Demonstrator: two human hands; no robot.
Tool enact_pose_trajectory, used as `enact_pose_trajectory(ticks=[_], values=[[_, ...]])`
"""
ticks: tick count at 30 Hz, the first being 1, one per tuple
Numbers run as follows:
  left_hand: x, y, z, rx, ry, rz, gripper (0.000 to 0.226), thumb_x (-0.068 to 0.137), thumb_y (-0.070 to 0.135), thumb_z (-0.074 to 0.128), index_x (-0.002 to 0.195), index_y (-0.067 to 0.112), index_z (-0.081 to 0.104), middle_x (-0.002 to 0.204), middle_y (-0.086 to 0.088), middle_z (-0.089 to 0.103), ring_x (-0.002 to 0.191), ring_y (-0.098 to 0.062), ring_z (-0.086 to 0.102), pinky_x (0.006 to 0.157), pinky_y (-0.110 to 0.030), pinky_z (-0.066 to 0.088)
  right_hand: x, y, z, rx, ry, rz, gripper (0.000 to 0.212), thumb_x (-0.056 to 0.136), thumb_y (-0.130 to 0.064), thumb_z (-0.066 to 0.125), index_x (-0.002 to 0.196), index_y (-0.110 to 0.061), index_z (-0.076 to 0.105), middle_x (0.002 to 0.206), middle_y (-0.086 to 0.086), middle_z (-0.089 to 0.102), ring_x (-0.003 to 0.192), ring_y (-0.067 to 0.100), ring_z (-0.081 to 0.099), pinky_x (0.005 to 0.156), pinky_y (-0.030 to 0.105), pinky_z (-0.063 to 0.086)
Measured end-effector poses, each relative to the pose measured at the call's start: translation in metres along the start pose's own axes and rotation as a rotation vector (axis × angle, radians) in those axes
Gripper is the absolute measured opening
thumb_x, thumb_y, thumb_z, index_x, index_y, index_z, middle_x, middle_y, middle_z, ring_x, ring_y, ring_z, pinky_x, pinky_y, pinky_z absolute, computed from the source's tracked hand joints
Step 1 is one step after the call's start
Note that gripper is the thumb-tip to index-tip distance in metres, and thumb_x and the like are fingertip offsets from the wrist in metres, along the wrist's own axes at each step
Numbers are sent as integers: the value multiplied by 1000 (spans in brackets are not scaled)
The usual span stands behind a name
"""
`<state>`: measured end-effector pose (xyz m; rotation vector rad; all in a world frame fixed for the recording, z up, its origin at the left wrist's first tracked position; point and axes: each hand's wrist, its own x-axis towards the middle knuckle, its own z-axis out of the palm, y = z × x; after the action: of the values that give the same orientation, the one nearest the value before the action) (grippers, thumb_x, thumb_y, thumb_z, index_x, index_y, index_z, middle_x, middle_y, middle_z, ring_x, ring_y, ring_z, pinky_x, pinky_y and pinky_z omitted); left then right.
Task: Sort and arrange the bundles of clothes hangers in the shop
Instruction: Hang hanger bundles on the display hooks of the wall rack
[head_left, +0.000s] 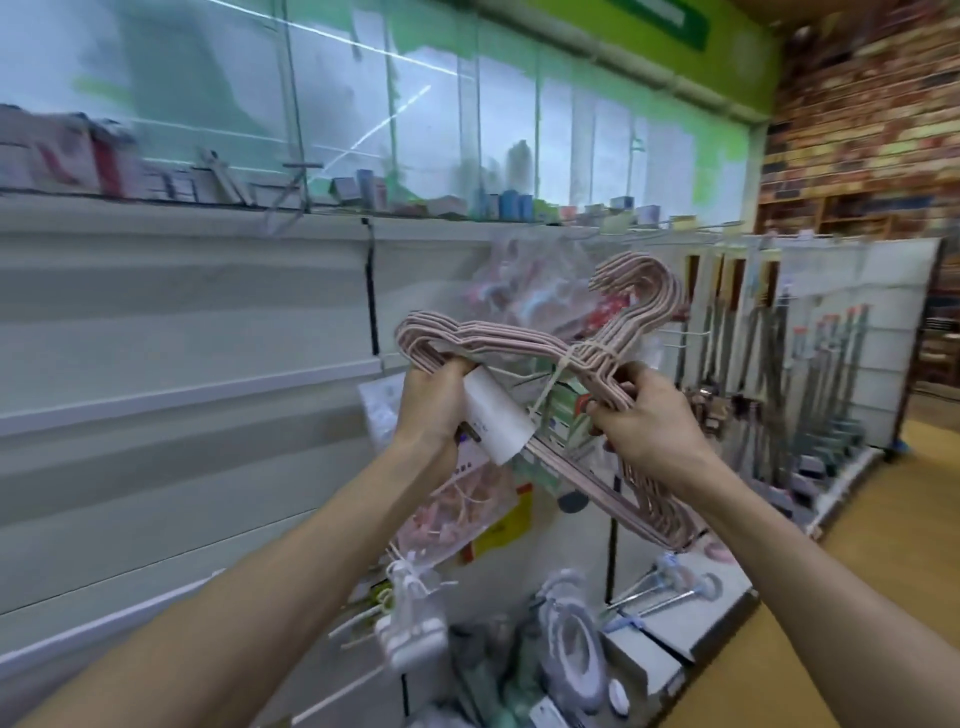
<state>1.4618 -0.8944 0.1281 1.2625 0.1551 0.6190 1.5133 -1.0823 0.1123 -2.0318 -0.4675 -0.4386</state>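
A bundle of pale pink clothes hangers (498, 338), tied at the neck with white cord, is held up in front of the shop shelving. Its hooks point up and to the right. A white paper label sleeve (496, 415) wraps the bundle's bottom bar. My left hand (434, 400) grips the left shoulder end of the bundle beside the sleeve. The right shoulder bars are gripped by my right hand (644, 415), just under the tied neck. The bundle's lower right end hangs behind my right forearm.
Grey slatted wall panels (182, 338) fill the left. Bagged goods (540, 291) hang on pegs behind the bundle. More bagged hangers and boxed items (519, 649) lie on the base shelf below. Long-handled tools (810, 374) hang at the right, by the wooden aisle floor (857, 597).
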Motion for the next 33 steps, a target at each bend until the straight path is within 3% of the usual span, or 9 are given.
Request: enact_pose_trajectory(ticks=[3,7,9,16,19,26,33], values=[[-3,9,-21,-18,34,42,14,88,6,59,100,8,65,91,-18,66,89,-35,63,77,-45,52,2,-15,16,23,-45,-34,15,86,-15,65,84,-28,57,81,0,70,75,26,69,70,49,59],[-6,24,-56,-6,108,94,11,89,1,54,90,10,61,81,-17,61,79,-29,58,73,-42,44,1,-40,45,57,-88,-81,13,86,-14,66,93,-24,61,84,2,72,78,27,69,75,47,58],[-6,32,-78,12,150,123,12,87,2,55,93,10,61,85,-19,60,81,-31,57,72,-42,43,-2,-54,62,83,-118,-110,15,86,-12,66,86,-25,58,83,3,72,75,28,69,71,46,58],[-11,68,-165,28,248,191,18,81,13,60,99,16,61,89,-16,62,85,-32,60,74,-42,47,-9,-119,130,176,-241,-224,19,88,-8,62,86,-26,58,86,3,74,74,24,72,67,51,60],[-16,88,-208,46,316,219,27,75,18,63,101,13,62,88,-16,62,88,-38,63,75,-43,48,-15,-152,164,224,-284,-284,20,87,-8,63,94,-26,58,87,3,74,73,23,72,70,52,59],[-34,144,-311,80,464,293,31,68,21,65,97,11,64,88,-17,63,91,-39,64,74,-42,45,-38,-240,247,309,-375,-393,19,86,-12,63,90,-30,56,87,0,74,76,23,72,74,51,59],[-62,215,-410,105,612,399,13,86,10,61,96,5,67,96,-21,67,101,-47,65,78,-43,48,-77,-336,315,422,-384,-530,17,89,-10,59,99,-23,57,86,1,72,78,27,68,70,50,57]])
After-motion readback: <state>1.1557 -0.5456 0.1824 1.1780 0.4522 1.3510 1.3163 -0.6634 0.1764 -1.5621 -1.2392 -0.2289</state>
